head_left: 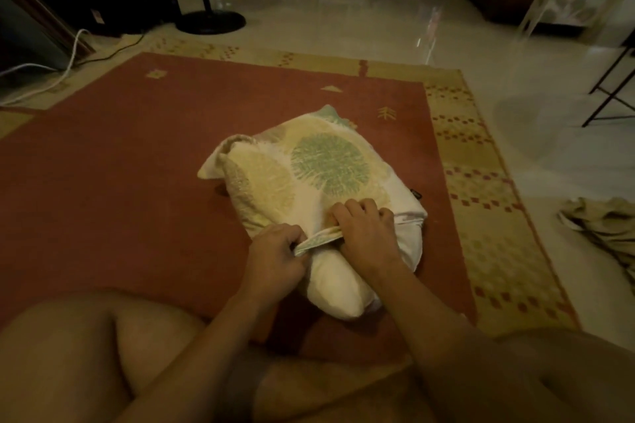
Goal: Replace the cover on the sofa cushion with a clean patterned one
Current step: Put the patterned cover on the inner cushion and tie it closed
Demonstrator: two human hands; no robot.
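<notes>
A white cushion (338,288) lies on the red rug, its far part inside a patterned cover (323,165) printed with green and yellow leaf circles. The cushion's near end sticks out bare from the cover's opening. My left hand (276,259) grips the bunched open edge of the cover at its left side. My right hand (369,233) grips the same edge a little to the right, knuckles pressed on the cushion. The edge stretches as a taut band between both hands.
The red rug (144,154) has a yellow patterned border (481,203). A crumpled beige cloth (604,223) lies on the tiled floor at the right. A fan base (211,22) and white cable (68,65) sit at the back left. My bare knees fill the bottom.
</notes>
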